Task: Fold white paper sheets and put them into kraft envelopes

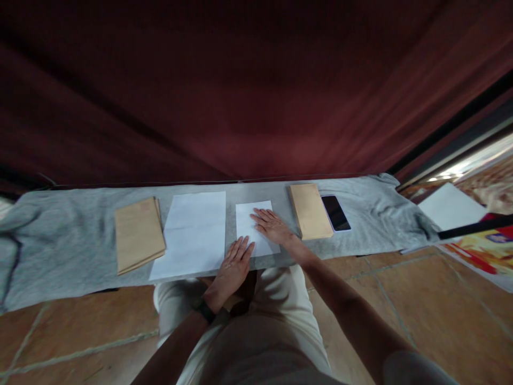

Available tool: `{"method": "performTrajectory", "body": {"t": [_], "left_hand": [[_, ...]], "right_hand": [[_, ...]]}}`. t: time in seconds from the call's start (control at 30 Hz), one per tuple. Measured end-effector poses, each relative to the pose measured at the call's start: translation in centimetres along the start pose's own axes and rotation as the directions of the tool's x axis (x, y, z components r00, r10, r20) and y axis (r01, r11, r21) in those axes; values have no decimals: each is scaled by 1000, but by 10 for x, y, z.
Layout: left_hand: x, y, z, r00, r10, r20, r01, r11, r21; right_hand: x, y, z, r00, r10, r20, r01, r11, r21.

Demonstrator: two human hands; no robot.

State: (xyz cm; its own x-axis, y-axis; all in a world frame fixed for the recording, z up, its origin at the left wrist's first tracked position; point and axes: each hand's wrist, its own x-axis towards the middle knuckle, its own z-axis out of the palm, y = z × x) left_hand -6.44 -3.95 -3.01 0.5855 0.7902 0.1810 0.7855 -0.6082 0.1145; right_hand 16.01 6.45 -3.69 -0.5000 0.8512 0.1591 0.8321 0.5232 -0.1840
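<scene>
While both lay flat, palms down: table [360, 235] under grey cloth, wide sheet [194, 232] left, folded paper [250, 216] mid, long axis running away. Right hand [271, 225] open on it, gripping nothing; left hand [236, 263] open, pressing near edge. Envelopes [309, 210] just right; phone [335, 213] beyond.
</scene>
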Motion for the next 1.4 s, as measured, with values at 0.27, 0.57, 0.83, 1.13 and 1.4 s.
{"method": "performTrajectory", "body": {"t": [0.27,0.57,0.83,1.13,1.4], "left_hand": [[1,1,-6,1000,-3,9,3,999,-34],[4,5,-16,999,-22,37,23,999,-27],[28,9,-19,990,-144,-11,143,988,-57],[106,18,4,998,-62,18,63,987,-150],[119,1,25,989,-145,-8,144,987,-78]], "right_hand": [[22,24,2,995,92,-42,-93,996,-20],[-5,-4,5,978,182,-104,-183,983,2],[-68,-37,-1,976,188,-107,-187,982,25],[-83,-45,-1,981,162,-111,-157,986,56],[-81,-46,-5,976,193,-104,-188,980,62]]}}
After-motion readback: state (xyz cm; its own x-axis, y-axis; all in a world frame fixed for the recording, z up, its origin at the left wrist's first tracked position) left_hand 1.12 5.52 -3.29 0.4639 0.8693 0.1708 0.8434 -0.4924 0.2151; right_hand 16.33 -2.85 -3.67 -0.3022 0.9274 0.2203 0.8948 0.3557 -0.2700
